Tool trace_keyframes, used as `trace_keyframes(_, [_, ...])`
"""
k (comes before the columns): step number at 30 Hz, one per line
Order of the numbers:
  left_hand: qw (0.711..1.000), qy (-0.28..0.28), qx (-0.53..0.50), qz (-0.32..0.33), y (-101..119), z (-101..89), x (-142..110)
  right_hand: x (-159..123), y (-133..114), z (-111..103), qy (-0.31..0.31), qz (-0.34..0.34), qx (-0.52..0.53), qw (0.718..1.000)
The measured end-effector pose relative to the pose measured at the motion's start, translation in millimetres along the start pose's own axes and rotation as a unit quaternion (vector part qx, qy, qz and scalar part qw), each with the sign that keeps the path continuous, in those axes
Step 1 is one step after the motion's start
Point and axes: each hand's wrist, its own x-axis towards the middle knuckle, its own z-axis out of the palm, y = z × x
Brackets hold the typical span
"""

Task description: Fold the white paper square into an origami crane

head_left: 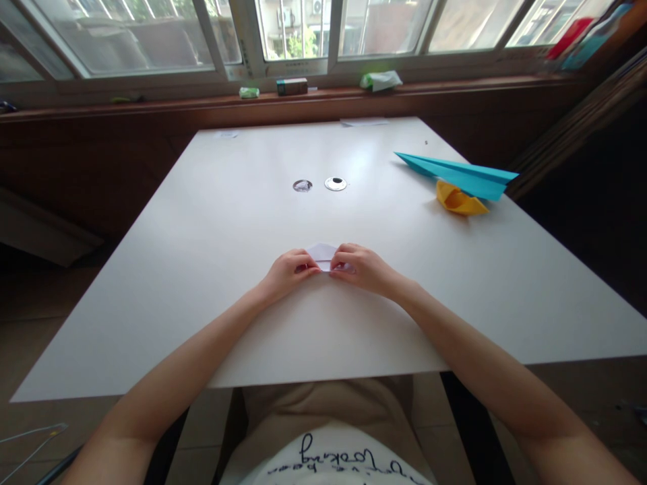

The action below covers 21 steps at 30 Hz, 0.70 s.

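A small folded piece of white paper lies on the white table in front of me. My left hand pinches its left side with curled fingers. My right hand is closed on its right side, fingertips pressing the paper. Only the paper's pointed top edge shows between the two hands; the rest is hidden under my fingers.
A blue paper plane and a yellow folded paper shape lie at the table's right edge. Two round cable holes sit mid-table. Small boxes and a crumpled green-white bag rest on the window sill behind.
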Motion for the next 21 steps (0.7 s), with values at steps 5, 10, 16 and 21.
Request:
trace_keyframes(5, [1.0,0.019,0.006,-0.018,1,0.7,2,6,2,3,-0.008,0.099,0.069,0.993])
trace_keyframes(10, [0.999,0.025,0.015,-0.043,1,2.1,4,11,-1,5,-0.012,0.131,0.058,0.99])
trace_keyframes(16, [0.998,0.033,0.03,-0.049,0,4.7,5,13,-6,5,-0.004,0.159,0.043,0.986])
trace_keyframes(21, [0.998,0.035,0.052,-0.03,-1,7.0,5,14,-8,5,-0.009,0.162,0.04,0.986])
